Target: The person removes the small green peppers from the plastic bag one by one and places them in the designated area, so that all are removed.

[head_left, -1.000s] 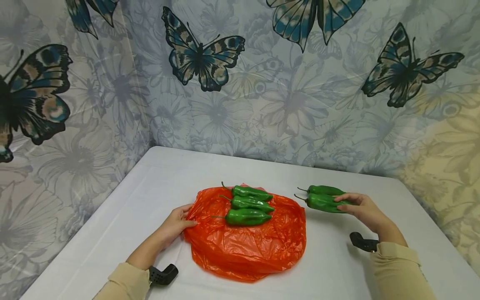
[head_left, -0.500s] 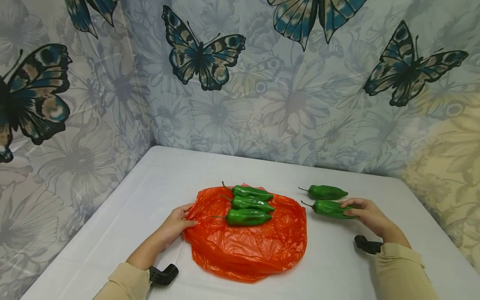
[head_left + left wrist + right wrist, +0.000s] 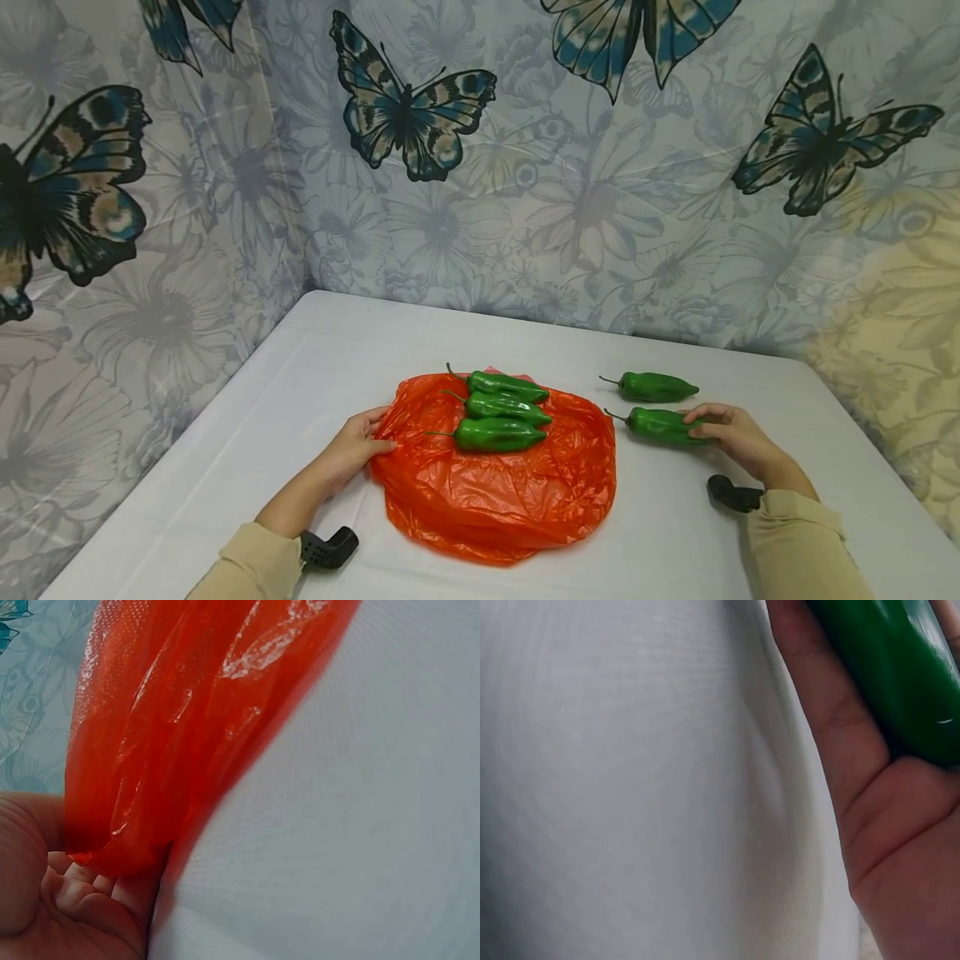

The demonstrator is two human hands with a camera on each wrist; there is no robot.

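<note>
My left hand pinches the left edge of a crinkled red plastic bag; the left wrist view has the bag's edge between thumb and fingers. Three green peppers lie side by side on the bag: a rear one, a middle one and a front one, stems to the left. To the right of the bag, my right hand grips the tip end of another green pepper. In the right wrist view that pepper lies along the fingers.
A further green pepper lies on the white table just behind the gripped one. Walls with butterfly print rise behind the table and at its left. A black device sits at each wrist, the right one close over the tabletop.
The pepper in my right hand has moved toward the near side and slightly right, away from the pepper behind it. My left hand stays on the bag's edge.
</note>
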